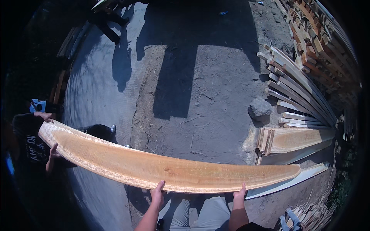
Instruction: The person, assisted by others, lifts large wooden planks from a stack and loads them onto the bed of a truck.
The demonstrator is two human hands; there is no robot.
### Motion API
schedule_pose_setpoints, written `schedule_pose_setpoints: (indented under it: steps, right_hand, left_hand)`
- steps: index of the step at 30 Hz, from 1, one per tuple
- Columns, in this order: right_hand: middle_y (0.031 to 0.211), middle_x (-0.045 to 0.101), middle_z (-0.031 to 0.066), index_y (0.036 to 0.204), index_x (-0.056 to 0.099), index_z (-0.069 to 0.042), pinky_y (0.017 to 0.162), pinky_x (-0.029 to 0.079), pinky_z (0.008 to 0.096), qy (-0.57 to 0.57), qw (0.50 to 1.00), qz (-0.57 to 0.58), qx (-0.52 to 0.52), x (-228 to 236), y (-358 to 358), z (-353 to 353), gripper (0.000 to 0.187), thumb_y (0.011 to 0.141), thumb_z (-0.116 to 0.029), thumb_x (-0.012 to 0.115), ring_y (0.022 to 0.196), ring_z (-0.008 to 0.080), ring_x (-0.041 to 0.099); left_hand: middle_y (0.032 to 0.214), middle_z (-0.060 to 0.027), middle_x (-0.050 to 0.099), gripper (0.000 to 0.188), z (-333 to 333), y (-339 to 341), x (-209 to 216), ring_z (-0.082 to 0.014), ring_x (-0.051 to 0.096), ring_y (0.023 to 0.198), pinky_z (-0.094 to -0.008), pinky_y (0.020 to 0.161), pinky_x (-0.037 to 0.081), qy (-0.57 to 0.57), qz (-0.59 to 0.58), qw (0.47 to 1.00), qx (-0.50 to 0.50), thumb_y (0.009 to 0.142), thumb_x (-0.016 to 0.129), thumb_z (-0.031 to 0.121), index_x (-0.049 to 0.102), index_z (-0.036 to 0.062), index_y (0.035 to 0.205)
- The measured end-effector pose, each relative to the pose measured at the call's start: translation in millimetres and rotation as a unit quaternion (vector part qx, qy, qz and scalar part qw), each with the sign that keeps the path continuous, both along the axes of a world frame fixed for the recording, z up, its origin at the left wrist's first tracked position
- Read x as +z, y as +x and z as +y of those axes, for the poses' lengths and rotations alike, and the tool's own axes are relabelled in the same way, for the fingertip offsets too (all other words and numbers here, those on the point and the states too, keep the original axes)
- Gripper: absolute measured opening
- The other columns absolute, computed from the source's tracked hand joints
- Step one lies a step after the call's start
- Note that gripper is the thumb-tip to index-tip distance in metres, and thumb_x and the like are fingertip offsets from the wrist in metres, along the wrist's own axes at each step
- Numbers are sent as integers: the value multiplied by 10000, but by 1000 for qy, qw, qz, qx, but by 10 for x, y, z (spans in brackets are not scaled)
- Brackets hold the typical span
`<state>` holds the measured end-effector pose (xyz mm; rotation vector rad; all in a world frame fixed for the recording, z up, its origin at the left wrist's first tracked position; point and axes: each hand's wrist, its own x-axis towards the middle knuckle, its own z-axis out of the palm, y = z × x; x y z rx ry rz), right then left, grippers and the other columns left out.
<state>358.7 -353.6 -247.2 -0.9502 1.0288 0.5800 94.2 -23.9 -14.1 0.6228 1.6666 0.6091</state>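
Observation:
A long, live-edge wooden slab spans from the far left to the right in front of me, its pale sawn face upward. My left hand grips its near edge around the middle, thumb on top and fingers hidden beneath. Farther right, my right hand holds the same edge, its thumb also over the rim. At the slab's left end, a co-worker in a dark shirt supports it with both hands, one at each corner. The right end lies over a pale board on the ground; I cannot tell whether they touch.
Stacked slabs lie to the right, with fanned-out squared timbers behind them. A grey rock sits beside these piles. More cut lumber is heaped at the far right. Another person walks on the concrete strip at far left.

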Motion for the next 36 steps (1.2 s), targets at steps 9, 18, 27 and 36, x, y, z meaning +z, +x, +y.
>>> schedule_pose_setpoints:
  steps: [9,18,27,36]
  right_hand:
    - [1164,591,193,1175,508,77,859,537,412,-209,967,73,-125,1308,-80,1250,458,768,8,706,974,316,636]
    - [1105,614,177,1136,538,64,801,532,383,-240,959,134,-70,2689,-1419,2386,449,753,-57,738,931,283,643]
    - [1209,540,93,1281,448,-71,888,466,393,46,988,123,77,3396,-2719,3530,445,876,-98,632,1131,218,542]
    - [1313,465,168,1358,349,-41,1005,443,436,138,965,174,142,3346,-3772,4500,546,900,-156,626,1194,274,508]
  left_hand:
    - [645,43,388,267,941,-29,1256,-95,397,553,-262,546,367,62,113,991,-44,831,655,349,630,83,839]
    - [1443,-171,369,730,360,-1171,173,-328,339,1348,-499,1112,233,-123,-200,972,27,925,237,640,272,161,1475]
    - [1286,-134,517,483,401,-307,-568,-264,458,1236,-432,1092,334,-52,-542,837,51,979,422,404,440,54,1312]
    - [1120,-125,568,339,1118,-1077,-316,-272,506,1132,-422,1070,344,63,-616,785,32,978,431,325,504,42,1150]
